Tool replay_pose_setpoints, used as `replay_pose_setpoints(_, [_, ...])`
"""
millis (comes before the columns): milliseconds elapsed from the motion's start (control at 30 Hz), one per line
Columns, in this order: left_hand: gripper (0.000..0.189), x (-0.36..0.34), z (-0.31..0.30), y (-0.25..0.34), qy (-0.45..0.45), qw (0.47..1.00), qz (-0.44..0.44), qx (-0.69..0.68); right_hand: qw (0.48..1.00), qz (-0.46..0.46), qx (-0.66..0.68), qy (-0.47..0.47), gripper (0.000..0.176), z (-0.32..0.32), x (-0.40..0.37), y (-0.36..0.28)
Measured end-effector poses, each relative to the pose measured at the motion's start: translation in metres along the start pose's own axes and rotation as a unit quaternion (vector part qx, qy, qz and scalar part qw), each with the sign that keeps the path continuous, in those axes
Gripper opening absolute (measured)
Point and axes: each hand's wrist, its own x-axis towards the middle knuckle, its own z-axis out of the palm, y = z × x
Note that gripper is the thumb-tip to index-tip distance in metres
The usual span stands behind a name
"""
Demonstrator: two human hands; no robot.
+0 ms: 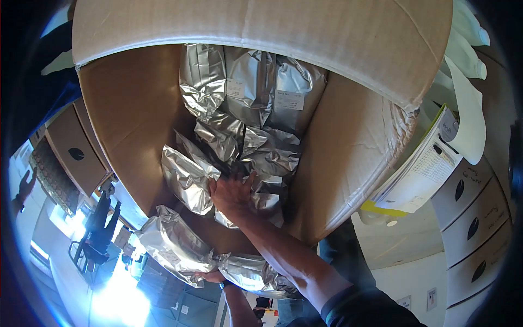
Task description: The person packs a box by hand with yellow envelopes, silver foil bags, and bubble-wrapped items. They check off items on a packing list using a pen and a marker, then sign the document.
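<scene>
Inside a large cardboard box (125,125), silver foil bags (201,73) with shiny, wrinkled surfaces stand or lie close together; some carry white labels. My right hand (231,195) reaches in among the lower bags, touching them with its fingers apart; some fingertips are hidden between the foil. At the near edge of the box lie two more silver bags, one on the left (173,245) and one in the middle (242,272). Below them my left hand (211,276) grips the left bag from underneath, its fingers partly covered by the foil.
A large box flap (261,22) arches over the top. Papers with a yellow edge (422,171) hang at the right, near white plastic containers (466,52) and stacked white boxes (471,231). Another person (101,231) is in the background at the left, beyond a brown carton (76,150).
</scene>
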Motion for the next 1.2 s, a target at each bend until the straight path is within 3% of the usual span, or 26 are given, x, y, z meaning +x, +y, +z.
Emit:
replay_pose_setpoints(33, [0.083, 0.000, 0.000, 0.000, -0.001, 1.000, 0.001, 0.001, 1.000, -0.003, -0.005, 0.007, 0.046, -0.001, -0.001, 0.001])
replay_pose_setpoints(100, [0.083, 0.000, -0.001, -0.001, -0.002, 1.000, 0.000, 0.000, 0.985, 0.013, 0.054, -0.161, 0.050, -0.014, 0.003, 0.000])
replay_pose_setpoints(333, [0.082, -0.001, -0.004, -0.004, -0.002, 1.000, 0.006, -0.003, 0.986, 0.032, 0.064, -0.153, 0.052, -0.010, 0.006, -0.001])
replay_pose_setpoints(433, [0.082, 0.000, -0.006, -0.004, -0.005, 1.000, 0.010, -0.003, 0.992, 0.041, 0.063, -0.103, 0.052, -0.008, 0.005, -0.001])
replay_pose_setpoints(600, [0.082, 0.005, -0.011, -0.007, -0.010, 1.000, 0.018, -0.007, 0.959, 0.062, 0.107, -0.254, 0.050, -0.021, 0.034, 0.011])
replay_pose_setpoints(667, [0.082, 0.012, -0.014, -0.008, -0.017, 1.000, 0.018, -0.011, 0.981, 0.068, 0.098, -0.154, 0.050, -0.003, 0.058, 0.031])
replay_pose_setpoints(700, [0.082, 0.020, -0.021, -0.010, -0.022, 0.999, 0.021, -0.014, 0.976, 0.094, 0.125, -0.153, 0.043, 0.013, 0.072, 0.040])
replay_pose_setpoints(733, [0.082, 0.032, -0.030, -0.014, -0.027, 0.999, 0.029, -0.015, 0.989, 0.085, 0.093, -0.079, 0.040, 0.016, 0.078, 0.043])
replay_pose_setpoints(767, [0.082, 0.057, -0.052, -0.022, -0.031, 0.998, 0.050, -0.007, 0.990, 0.090, 0.088, -0.063, 0.041, 0.013, 0.078, 0.041])
replay_pose_setpoints(833, [0.075, 0.082, -0.072, -0.040, -0.022, 0.981, 0.182, 0.062, 0.987, 0.099, 0.105, -0.068, 0.041, 0.013, 0.076, 0.042])
replay_pose_setpoints(867, [0.075, 0.062, -0.058, -0.036, -0.019, 0.982, 0.178, 0.058, 0.988, 0.094, 0.100, -0.068, 0.041, 0.011, 0.073, 0.041])
replay_pose_setpoints(933, [0.076, 0.001, -0.008, -0.011, 0.011, 0.999, 0.049, -0.009, 0.964, -0.006, 0.169, 0.208, 0.050, 0.011, 0.063, 0.036])
replay_pose_setpoints(967, [0.076, -0.002, -0.008, -0.011, 0.018, 0.999, 0.047, -0.014, 0.965, -0.013, 0.167, 0.204, 0.050, 0.003, 0.061, 0.029])
replay_pose_setpoints(1000, [0.077, -0.003, -0.010, -0.012, 0.019, 0.982, 0.126, 0.137, 0.968, -0.079, 0.136, 0.197, 0.055, -0.008, 0.062, 0.020])
replay_pose_setpoints(1067, [0.077, -0.001, -0.011, -0.012, 0.019, 0.940, 0.197, 0.280, 0.959, -0.173, 0.126, 0.185, 0.062, -0.014, 0.065, 0.007])
replay_pose_setpoints(1100, [0.077, 0.001, -0.013, -0.011, -0.015, 0.979, 0.120, 0.163, 0.959, -0.179, 0.123, 0.185, 0.062, -0.012, 0.059, 0.007])
replay_pose_setpoints(1167, [0.076, 0.001, -0.011, -0.008, -0.071, 0.997, 0.001, -0.021, 0.988, -0.153, 0.009, -0.027, 0.069, -0.008, 0.041, 0.014])
replay_pose_setpoints(1200, [0.076, -0.002, -0.007, -0.007, -0.087, 0.992, -0.041, -0.083, 0.987, -0.147, 0.003, -0.061, 0.076, -0.005, 0.042, 0.015])
